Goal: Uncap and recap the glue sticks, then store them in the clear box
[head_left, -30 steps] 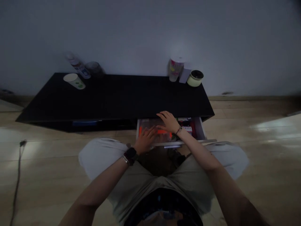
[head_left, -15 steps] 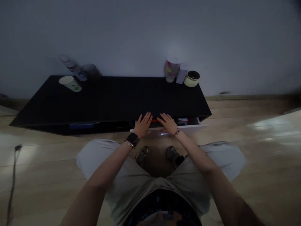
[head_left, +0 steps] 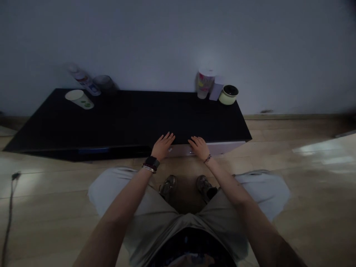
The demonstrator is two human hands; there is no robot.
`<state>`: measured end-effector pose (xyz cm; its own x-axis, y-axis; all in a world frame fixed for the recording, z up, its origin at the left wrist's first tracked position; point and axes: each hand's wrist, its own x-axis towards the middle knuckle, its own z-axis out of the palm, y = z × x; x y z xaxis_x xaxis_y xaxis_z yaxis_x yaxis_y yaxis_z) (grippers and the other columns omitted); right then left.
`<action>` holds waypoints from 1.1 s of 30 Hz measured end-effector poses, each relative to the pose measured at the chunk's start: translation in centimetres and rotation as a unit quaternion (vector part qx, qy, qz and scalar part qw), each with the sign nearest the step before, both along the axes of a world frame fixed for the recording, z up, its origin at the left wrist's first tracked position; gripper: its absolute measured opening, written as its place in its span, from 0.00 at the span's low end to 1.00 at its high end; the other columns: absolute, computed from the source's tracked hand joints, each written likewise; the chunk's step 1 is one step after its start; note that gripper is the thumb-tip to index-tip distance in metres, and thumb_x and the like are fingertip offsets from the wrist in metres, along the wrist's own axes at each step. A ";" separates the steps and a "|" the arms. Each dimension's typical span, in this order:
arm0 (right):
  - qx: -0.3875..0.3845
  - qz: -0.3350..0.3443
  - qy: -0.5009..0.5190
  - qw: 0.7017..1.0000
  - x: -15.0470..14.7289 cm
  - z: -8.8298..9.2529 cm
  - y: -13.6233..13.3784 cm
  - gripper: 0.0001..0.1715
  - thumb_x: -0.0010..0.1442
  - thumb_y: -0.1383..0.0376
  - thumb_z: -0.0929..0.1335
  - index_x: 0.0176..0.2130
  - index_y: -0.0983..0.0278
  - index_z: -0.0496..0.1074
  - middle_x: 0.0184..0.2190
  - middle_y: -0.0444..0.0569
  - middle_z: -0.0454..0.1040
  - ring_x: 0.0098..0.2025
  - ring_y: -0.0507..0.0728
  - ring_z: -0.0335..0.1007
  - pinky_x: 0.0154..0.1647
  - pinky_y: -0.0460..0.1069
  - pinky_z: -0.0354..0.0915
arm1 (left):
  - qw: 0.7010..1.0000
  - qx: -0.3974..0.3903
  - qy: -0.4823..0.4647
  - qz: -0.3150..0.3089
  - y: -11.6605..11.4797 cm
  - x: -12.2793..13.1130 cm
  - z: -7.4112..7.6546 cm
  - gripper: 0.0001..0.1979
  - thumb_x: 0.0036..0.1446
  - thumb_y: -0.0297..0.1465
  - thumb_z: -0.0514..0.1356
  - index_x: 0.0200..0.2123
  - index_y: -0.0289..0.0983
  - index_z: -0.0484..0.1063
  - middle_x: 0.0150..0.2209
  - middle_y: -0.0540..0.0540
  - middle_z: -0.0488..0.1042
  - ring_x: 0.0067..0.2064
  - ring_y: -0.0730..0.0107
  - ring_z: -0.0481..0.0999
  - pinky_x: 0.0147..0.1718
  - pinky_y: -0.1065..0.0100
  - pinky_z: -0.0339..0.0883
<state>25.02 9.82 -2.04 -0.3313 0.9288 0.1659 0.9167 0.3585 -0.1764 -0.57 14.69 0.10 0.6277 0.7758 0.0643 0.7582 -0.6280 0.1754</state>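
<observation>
A long, low black cabinet [head_left: 144, 118] stands against the wall in front of me. At its right front, a drawer with a pale front [head_left: 225, 147] sits flush with the cabinet, its contents out of sight. My left hand [head_left: 162, 146] lies over the top edge of the drawer front, fingers stretched onto the cabinet's front edge. Farther right, my right hand [head_left: 199, 147] rests on the same edge with its fingers apart. Neither hand holds anything. A dark watch and bracelets circle my left wrist; a thin bracelet is on the right.
On the cabinet's left stand a paper cup [head_left: 80, 99], a spray can [head_left: 85, 82] and a dark container [head_left: 105, 85]. At the right are a patterned plastic cup [head_left: 204, 84], a pale box [head_left: 216, 89] and a cream pot with dark lid [head_left: 228, 97]. A cable [head_left: 10, 211] lies on the floor.
The drawer, partly open with items showing inside before, is now pushed in and closed. Both hands went forward with it and stayed on its front edge.
</observation>
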 end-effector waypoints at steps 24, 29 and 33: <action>-0.015 -0.002 -0.037 0.999 -0.8 1.6 0.2 0.25 0.67 0.70 0.62 0.61 0.69 0.69 0.60 0.63 0.69 0.60 0.65 0.62 0.64 0.60 0.54 | 0.999 0.007 -0.022 0.029 -0.1 1.1 0.4 0.30 0.59 0.21 0.55 0.65 0.34 0.66 0.66 0.37 0.66 0.71 0.55 0.59 0.67 0.51 0.57; -0.100 0.042 -0.098 0.989 -1.0 6.3 1.3 0.26 0.63 0.69 0.67 0.60 0.66 0.70 0.56 0.63 0.71 0.57 0.66 0.66 0.54 0.57 0.64 | 0.996 -0.062 0.058 -0.003 1.3 1.2 3.6 0.30 0.56 0.22 0.60 0.63 0.36 0.68 0.67 0.37 0.65 0.70 0.52 0.61 0.65 0.52 0.59; -0.318 0.088 -0.038 0.943 -0.1 11.9 3.0 0.23 0.60 0.61 0.73 0.54 0.65 0.75 0.51 0.58 0.77 0.50 0.63 0.74 0.49 0.54 0.68 | 0.971 -0.232 0.020 -0.047 3.1 0.8 8.2 0.25 0.57 0.30 0.64 0.58 0.38 0.73 0.61 0.38 0.73 0.63 0.50 0.71 0.60 0.53 0.65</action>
<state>24.90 12.84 9.85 -0.4784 0.7621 -0.4363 0.8713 0.3500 -0.3440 0.19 17.84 8.32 0.6914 0.6550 -0.3049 0.7139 -0.5544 0.4277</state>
